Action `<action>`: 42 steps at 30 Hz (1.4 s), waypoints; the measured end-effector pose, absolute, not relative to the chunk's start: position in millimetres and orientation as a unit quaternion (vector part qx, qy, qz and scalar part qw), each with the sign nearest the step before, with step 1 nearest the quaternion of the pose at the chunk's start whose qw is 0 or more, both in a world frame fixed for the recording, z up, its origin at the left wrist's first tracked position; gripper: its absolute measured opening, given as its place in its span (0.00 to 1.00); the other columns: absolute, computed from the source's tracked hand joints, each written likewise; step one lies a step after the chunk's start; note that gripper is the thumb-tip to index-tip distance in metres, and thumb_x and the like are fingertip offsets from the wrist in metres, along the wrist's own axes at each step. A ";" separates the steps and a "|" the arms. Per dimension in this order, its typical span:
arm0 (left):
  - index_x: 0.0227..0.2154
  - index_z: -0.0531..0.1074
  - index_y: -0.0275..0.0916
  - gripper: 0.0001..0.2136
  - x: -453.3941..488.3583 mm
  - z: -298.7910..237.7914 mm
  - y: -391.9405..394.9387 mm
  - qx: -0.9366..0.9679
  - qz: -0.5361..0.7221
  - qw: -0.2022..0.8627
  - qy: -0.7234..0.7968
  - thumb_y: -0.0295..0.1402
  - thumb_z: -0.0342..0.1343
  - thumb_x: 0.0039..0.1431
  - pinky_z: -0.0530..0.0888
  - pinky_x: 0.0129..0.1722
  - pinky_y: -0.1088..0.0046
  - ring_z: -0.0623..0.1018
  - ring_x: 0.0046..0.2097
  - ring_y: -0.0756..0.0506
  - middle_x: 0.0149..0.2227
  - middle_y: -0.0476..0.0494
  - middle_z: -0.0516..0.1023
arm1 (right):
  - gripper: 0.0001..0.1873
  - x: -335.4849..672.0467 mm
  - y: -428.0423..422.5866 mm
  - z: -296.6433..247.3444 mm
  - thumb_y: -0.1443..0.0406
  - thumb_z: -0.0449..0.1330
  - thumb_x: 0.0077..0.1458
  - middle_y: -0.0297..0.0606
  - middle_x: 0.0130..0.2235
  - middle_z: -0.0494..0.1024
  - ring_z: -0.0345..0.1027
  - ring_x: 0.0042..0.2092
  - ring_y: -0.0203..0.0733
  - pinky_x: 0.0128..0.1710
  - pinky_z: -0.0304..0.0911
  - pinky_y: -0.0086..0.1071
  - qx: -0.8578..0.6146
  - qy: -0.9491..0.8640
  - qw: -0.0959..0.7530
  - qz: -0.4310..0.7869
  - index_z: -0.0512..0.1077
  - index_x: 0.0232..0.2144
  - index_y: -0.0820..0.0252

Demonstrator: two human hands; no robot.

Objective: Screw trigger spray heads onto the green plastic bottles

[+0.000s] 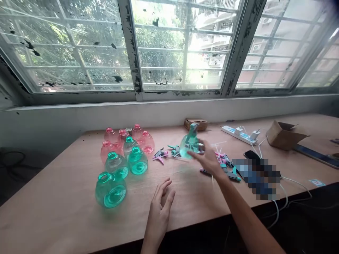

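The right hand [209, 158] holds a green bottle [188, 143] with a spray head on it, lifted just above the worktop [66, 197]; its grip is closed around the bottle's round belly, thumb and fingers curled on it. The left hand [160, 204] hovers low over the wood with its grip spread, touching nothing. The bottle looks smooth and is blurred with motion — it could slip from the fingers, or swing into the loose trigger parts [161, 154] lying just beside it and scatter them. A cluster of open green bottles [116, 176] and pink bottles [124, 138] stands to the left, light enough to topple if bumped. The surface is pale plywood, with a power strip [238, 134], a cardboard box [283, 135] and trailing cables at the right — all below a wide barred window [169, 46].
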State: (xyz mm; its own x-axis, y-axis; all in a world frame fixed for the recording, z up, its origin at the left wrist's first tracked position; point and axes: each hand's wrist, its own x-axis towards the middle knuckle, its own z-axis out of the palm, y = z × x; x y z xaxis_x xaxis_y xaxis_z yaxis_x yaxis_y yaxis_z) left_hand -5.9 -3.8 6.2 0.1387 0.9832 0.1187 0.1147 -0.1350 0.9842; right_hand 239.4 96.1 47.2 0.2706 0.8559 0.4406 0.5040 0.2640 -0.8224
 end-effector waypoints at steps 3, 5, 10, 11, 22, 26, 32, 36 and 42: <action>0.54 0.74 0.46 0.18 -6.5 5.4 -3.0 0.586 0.467 0.478 0.458 0.46 0.55 0.65 0.63 0.66 0.54 0.69 0.65 0.38 0.64 0.41 0.70 | 0.41 283.3 127.3 65.3 0.52 0.69 0.54 0.53 0.60 0.71 0.69 0.58 0.56 0.49 0.72 0.44 -0.631 -0.538 0.551 0.092 0.60 0.64 0.58; 0.54 0.74 0.45 0.19 -6.7 5.3 -2.9 0.585 0.469 0.481 0.454 0.46 0.55 0.65 0.63 0.66 0.53 0.69 0.65 0.37 0.64 0.41 0.70 | 0.39 311.9 151.3 69.6 0.55 0.69 0.56 0.56 0.60 0.70 0.68 0.59 0.57 0.56 0.67 0.48 -0.673 -0.508 0.535 0.057 0.61 0.63 0.62; 0.54 0.74 0.44 0.19 -7.7 6.3 -4.5 0.575 0.475 0.490 0.451 0.45 0.55 0.65 0.65 0.64 0.54 0.71 0.63 0.37 0.64 0.40 0.70 | 0.21 359.0 192.5 52.4 0.60 0.63 0.64 0.45 0.58 0.73 0.72 0.54 0.53 0.52 0.70 0.52 -0.761 -0.469 0.447 0.028 0.69 0.57 0.59; 0.54 0.74 0.44 0.18 -7.9 6.5 -5.0 0.574 0.474 0.493 0.450 0.45 0.55 0.65 0.65 0.64 0.55 0.71 0.63 0.37 0.63 0.40 0.70 | 0.20 363.6 197.3 47.2 0.60 0.63 0.65 0.44 0.58 0.73 0.73 0.53 0.52 0.51 0.71 0.52 -0.773 -0.465 0.431 0.024 0.69 0.57 0.59; 0.54 0.74 0.44 0.18 -6.8 6.6 -11.8 0.563 0.469 0.504 0.457 0.44 0.54 0.66 0.68 0.62 0.59 0.74 0.59 0.39 0.59 0.41 0.74 | 0.20 366.7 219.8 10.5 0.60 0.63 0.65 0.45 0.58 0.73 0.73 0.53 0.52 0.51 0.71 0.51 -0.815 -0.457 0.356 0.016 0.70 0.56 0.59; 0.55 0.73 0.44 0.19 -7.7 10.3 -11.9 0.557 0.460 0.517 0.459 0.45 0.55 0.65 0.67 0.63 0.59 0.73 0.60 0.39 0.59 0.41 0.74 | 0.21 360.5 214.1 22.3 0.59 0.63 0.65 0.45 0.60 0.72 0.71 0.56 0.54 0.54 0.69 0.54 -0.809 -0.467 0.356 0.023 0.69 0.57 0.59; 0.53 0.74 0.43 0.17 -7.0 3.8 -10.2 0.562 0.493 0.490 0.449 0.43 0.53 0.67 0.67 0.63 0.60 0.72 0.62 0.40 0.60 0.40 0.73 | 0.34 322.3 131.0 15.7 0.50 0.57 0.62 0.56 0.64 0.69 0.59 0.66 0.62 0.63 0.59 0.51 -0.760 -0.528 0.379 0.010 0.65 0.62 0.66; 0.50 0.74 0.43 0.12 -9.7 8.3 -18.3 0.538 0.618 0.318 0.478 0.39 0.52 0.69 0.67 0.63 0.58 0.72 0.62 0.40 0.58 0.40 0.74 | 0.31 272.7 48.7 -23.1 0.49 0.57 0.57 0.55 0.62 0.72 0.62 0.65 0.62 0.63 0.57 0.55 -0.724 -0.586 0.363 0.025 0.71 0.56 0.63; 0.66 0.57 0.40 0.43 -61.4 22.5 -17.8 0.351 0.718 -0.059 0.598 0.43 0.70 0.50 0.59 0.68 0.51 0.60 0.70 0.33 0.69 0.33 0.59 | 0.27 224.6 2.6 -42.7 0.53 0.49 0.65 0.52 0.67 0.63 0.53 0.69 0.63 0.65 0.39 0.71 -0.752 -0.595 0.276 -0.054 0.68 0.60 0.57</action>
State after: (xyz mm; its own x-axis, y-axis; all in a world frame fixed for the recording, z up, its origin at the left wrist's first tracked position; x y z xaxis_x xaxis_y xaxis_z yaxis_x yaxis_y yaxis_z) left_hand -61.4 -17.8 22.5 -0.7464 0.3352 0.5748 0.5047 -0.2778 0.8174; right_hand 224.6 2.6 -42.7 0.2851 0.8662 0.4104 0.9259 -0.1381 -0.3516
